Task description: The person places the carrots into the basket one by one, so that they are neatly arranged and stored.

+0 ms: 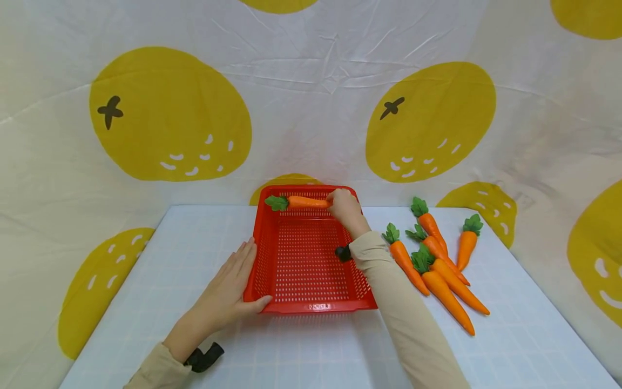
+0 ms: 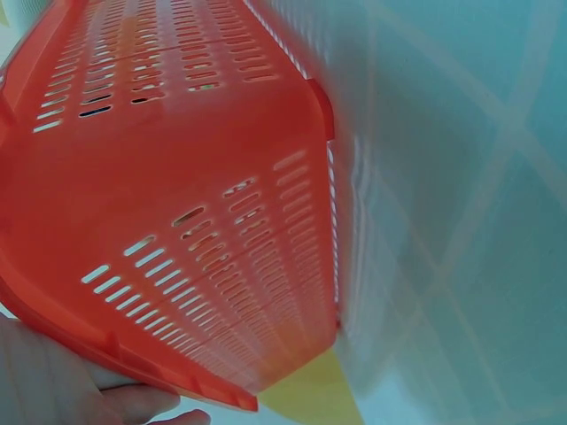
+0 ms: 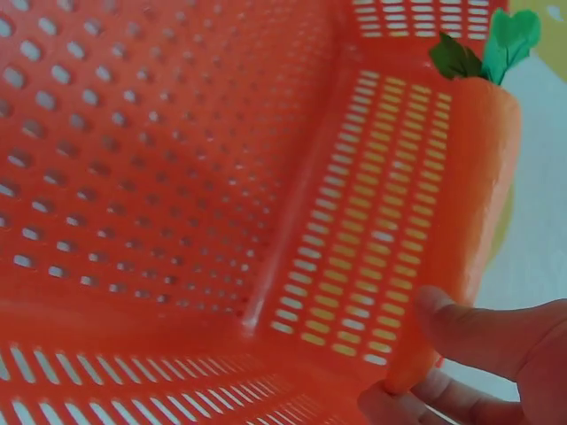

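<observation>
A red slotted plastic basket (image 1: pixel 311 308) stands on the table. My left hand (image 1: pixel 225 283) lies along its left wall with straight fingers, the thumb at the near left corner of the rim. In the left wrist view that hand (image 2: pixel 80 385) is at the rim, outside the basket wall (image 2: pixel 159 177). My right hand (image 1: pixel 346 208) reaches over the basket's far right corner and pinches the tapered end of an orange carrot (image 1: pixel 306 202) with green leaves. The carrot lies sideways along the far wall, leaves to the left. Thumb and fingers around its tip show in the right wrist view.
Several more carrots (image 1: pixel 449 297) with green leaves lie in a loose group on the table right of the basket, beside my right sleeve. A pale checked cloth (image 1: pixel 194 243) covers the table. Behind hangs a white curtain (image 1: pixel 311 108) printed with yellow fruit.
</observation>
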Available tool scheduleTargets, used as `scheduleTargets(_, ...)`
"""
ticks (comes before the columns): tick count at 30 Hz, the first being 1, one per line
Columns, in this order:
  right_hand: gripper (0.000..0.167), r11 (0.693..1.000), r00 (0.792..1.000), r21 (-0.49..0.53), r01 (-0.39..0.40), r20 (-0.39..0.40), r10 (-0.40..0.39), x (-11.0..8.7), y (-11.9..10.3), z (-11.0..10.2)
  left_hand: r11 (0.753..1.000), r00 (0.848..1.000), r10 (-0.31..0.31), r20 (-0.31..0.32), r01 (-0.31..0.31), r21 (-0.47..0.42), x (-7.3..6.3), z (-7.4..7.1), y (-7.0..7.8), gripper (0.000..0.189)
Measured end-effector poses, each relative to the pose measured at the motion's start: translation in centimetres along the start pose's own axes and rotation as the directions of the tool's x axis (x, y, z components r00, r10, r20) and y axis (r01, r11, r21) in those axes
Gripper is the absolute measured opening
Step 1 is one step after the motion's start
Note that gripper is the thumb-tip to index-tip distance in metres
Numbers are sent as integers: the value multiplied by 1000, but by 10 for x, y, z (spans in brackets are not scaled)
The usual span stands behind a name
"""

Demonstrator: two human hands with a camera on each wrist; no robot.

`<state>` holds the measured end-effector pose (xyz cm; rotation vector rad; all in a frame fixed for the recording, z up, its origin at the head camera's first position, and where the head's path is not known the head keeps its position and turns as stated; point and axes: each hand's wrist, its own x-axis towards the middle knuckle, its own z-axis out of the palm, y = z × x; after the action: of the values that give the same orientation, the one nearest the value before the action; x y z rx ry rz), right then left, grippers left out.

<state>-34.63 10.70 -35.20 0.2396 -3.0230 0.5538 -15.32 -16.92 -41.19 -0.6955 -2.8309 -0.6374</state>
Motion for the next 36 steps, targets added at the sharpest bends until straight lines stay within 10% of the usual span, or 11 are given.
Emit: scheduleTargets(36,20,993,1000,-121,-1,20,3,12,15,58,1000,1000,9,6,-9,9,0,1,-1,106)
